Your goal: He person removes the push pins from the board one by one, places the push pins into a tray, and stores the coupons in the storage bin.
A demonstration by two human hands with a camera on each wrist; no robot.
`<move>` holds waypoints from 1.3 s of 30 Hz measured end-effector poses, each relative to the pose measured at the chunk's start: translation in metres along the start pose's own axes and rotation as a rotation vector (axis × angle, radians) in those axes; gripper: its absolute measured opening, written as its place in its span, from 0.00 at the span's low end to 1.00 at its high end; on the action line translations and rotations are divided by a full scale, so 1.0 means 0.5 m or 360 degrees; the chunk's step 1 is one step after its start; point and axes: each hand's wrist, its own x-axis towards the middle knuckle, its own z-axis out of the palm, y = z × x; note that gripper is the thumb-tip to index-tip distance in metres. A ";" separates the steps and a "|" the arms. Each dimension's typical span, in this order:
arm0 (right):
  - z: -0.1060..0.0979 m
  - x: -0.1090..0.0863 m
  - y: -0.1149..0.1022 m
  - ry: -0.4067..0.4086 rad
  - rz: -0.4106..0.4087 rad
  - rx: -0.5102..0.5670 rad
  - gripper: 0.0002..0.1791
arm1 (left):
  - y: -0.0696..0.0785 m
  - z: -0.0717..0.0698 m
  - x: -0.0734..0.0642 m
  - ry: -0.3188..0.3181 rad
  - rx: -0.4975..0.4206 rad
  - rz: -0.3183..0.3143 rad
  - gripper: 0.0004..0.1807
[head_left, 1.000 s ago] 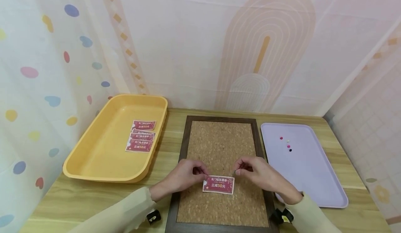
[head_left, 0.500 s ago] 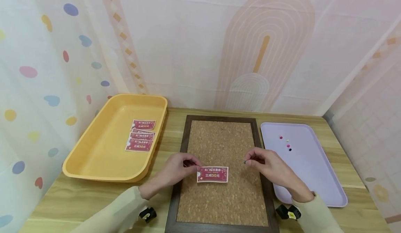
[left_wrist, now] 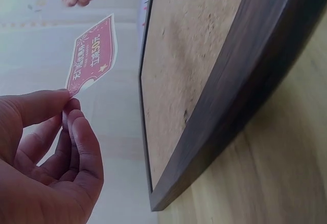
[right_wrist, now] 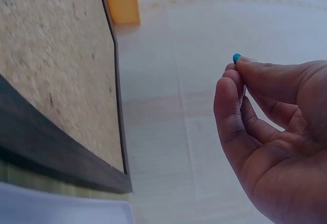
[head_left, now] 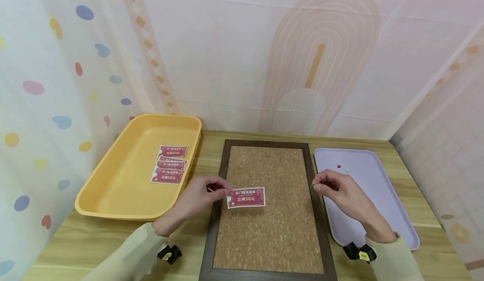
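My left hand (head_left: 196,195) pinches a red coupon (head_left: 246,198) by its left end, between thumb and forefinger. The coupon has a white border with white and yellow print, and hangs above the upper-left part of the cork board (head_left: 272,239). In the left wrist view the coupon (left_wrist: 94,54) is slightly bent and clear of the board. Over the board's right frame edge and the lilac tray, my right hand (head_left: 342,197) pinches a small blue pushpin (right_wrist: 236,58) between thumb and fingertips. Only its rounded blue head shows; the rest is hidden by the fingers.
A yellow tray (head_left: 124,180) on the left holds several more red coupons (head_left: 168,175), partly overlapping. The lilac tray (head_left: 382,214) on the right bears tiny coloured pieces, including a red one (head_left: 338,166). A patterned curtain (head_left: 227,54) stands behind the wooden table (head_left: 94,247).
Both hands have moved apart and away from the body: the left lifts the coupon up and left off the board's lower middle, the right carries the pushpin rightward to the board's edge.
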 end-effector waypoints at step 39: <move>-0.094 -0.020 0.066 0.0241 0.0059 -0.0187 0.02 | -0.045 -0.211 -0.026 0.0250 0.0024 -0.0151 0.11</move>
